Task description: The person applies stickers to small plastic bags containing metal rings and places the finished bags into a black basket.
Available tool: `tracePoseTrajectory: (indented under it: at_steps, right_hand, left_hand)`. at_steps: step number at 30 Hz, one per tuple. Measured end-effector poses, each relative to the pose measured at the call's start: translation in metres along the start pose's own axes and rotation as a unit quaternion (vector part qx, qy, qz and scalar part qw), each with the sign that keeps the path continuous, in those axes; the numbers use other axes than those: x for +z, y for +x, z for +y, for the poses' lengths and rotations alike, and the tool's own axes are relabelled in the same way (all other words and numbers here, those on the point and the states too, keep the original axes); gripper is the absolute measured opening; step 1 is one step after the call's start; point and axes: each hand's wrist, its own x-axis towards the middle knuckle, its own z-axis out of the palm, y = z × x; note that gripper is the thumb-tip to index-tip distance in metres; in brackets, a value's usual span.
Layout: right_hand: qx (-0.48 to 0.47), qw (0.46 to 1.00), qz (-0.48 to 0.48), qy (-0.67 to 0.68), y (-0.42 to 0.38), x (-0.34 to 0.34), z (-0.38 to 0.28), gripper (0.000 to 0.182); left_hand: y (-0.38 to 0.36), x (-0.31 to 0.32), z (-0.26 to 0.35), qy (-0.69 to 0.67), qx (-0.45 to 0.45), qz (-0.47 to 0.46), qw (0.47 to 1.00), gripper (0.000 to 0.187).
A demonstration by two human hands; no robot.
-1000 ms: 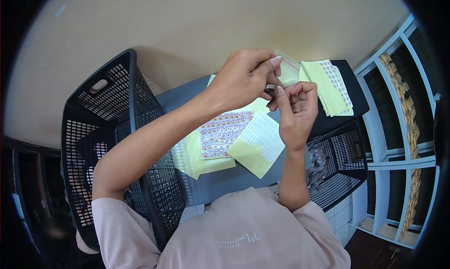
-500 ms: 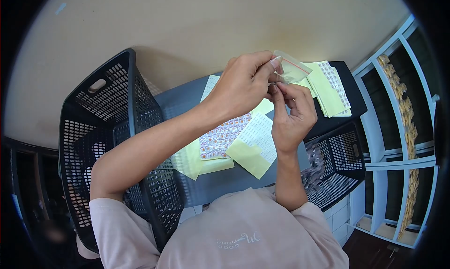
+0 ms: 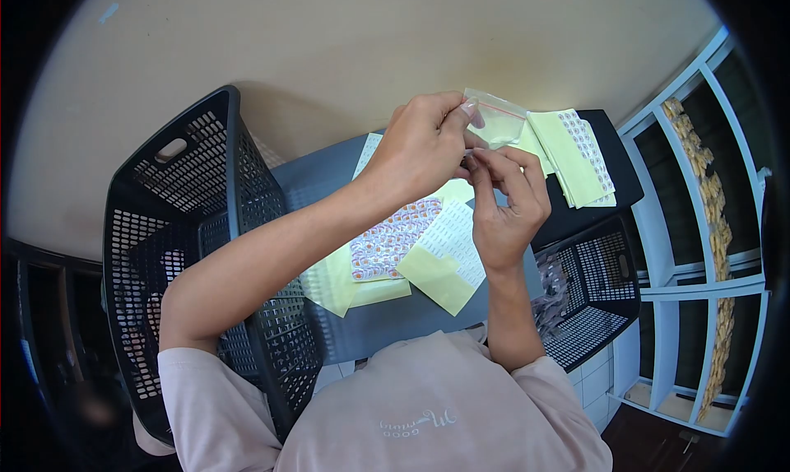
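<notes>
The left hand point(image 3: 424, 147) and the right hand point(image 3: 512, 204) meet at the fingertips. The left thumb and fingers are clamped on the near edge of a small, clear plastic bag with a red line across it point(image 3: 500, 114); the bag tilts up just above the right hand's fingertips. The right fingers are bunched below it, but whether they grip the bag's edge or something small cannot be told, as the knuckles hide the meeting point.

Below the hands, a white sheet of rows of round orange-and-purple stickers point(image 3: 391, 241) is partly covered by the left forearm. Beside it, nearer the right wrist, lies a pale yellow sheet with small white printed labels point(image 3: 432, 283), too fine to read.

Right of the right hand is a stack of pale yellow paper sheets point(image 3: 568, 163), its lowest layers showing small round prints. Below that, right of the right forearm, a black perforated plastic basket point(image 3: 605, 262) holds blurry greyish packets.

Left of the left hand, a larger black perforated plastic crate point(image 3: 234, 159) runs behind the left forearm; its contents are unclear.
</notes>
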Motion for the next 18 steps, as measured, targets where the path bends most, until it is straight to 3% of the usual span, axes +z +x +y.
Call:
tracePoseTrajectory:
  at_steps: [16,18]
  right_hand:
    - [-0.002,0.999,-0.041,-0.016,0.007,-0.004,0.004,0.013]
    - [0.059,0.995,-0.071,0.038,0.01,-0.005,0.004,0.011]
  left_hand:
    - [-0.002,0.001,0.0,0.042,0.003,-0.017,0.999,0.036]
    - [-0.003,0.002,0.0,0.071,0.027,-0.015,0.997,0.036]
